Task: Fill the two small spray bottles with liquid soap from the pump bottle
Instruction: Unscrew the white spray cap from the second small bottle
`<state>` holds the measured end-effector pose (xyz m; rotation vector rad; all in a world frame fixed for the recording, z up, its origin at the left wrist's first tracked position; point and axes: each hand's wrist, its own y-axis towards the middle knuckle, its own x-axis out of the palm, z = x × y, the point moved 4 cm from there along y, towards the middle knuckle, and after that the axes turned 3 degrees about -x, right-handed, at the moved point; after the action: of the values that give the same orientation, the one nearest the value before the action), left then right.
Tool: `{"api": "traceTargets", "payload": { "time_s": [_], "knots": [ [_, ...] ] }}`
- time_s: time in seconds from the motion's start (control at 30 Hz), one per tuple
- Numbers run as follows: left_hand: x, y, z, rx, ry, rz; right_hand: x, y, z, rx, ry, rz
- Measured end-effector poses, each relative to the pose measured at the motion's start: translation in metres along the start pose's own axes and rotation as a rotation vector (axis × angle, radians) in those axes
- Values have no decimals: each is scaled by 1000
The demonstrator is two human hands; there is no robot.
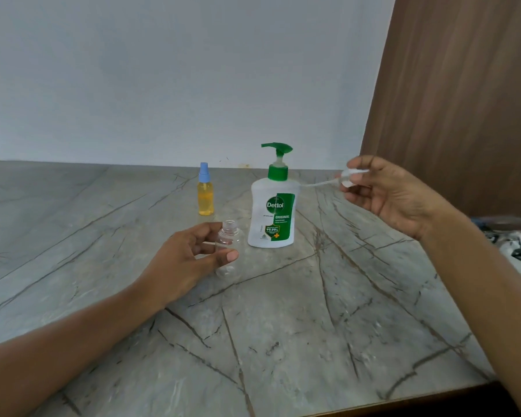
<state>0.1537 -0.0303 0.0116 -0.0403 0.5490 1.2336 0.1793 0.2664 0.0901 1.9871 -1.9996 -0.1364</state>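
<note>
At frame centre the left hand (pixel 190 254) gripped a clear, uncapped plastic spray bottle (pixel 232 239); right of the white, green-pumped soap bottle (pixel 271 218), the right hand (pixel 394 197) pinched a white sprayer cap (pixel 351 176), blurred

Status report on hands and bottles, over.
Left hand grips clear bottle, uncapped, empty. Right hand holds spray cap. Pump bottle untouched, nothing in the way.
</note>
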Motion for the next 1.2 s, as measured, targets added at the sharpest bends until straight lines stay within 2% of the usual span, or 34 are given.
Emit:
{"api": "traceTargets", "payload": {
  "time_s": [0.17,0.27,0.37,0.57,0.73,1.2],
  "knots": [
    [2,1,2,16,-22,-3,-59,6,38,280,-183,67],
    [2,2,1,24,-8,-4,-77,7,61,356,-402,85],
    [1,2,-1,32,-5,-12,-79,11,68,283,-602,108],
    [4,3,-2,44,-20,-26,-76,14,73,148,-787,64],
    [4,3,-4,37,-39,-12,-75,13,80,161,-801,-13],
    [5,4,-3,35,-18,-28,-78,14,82,168,-814,-82]
  ]
}}
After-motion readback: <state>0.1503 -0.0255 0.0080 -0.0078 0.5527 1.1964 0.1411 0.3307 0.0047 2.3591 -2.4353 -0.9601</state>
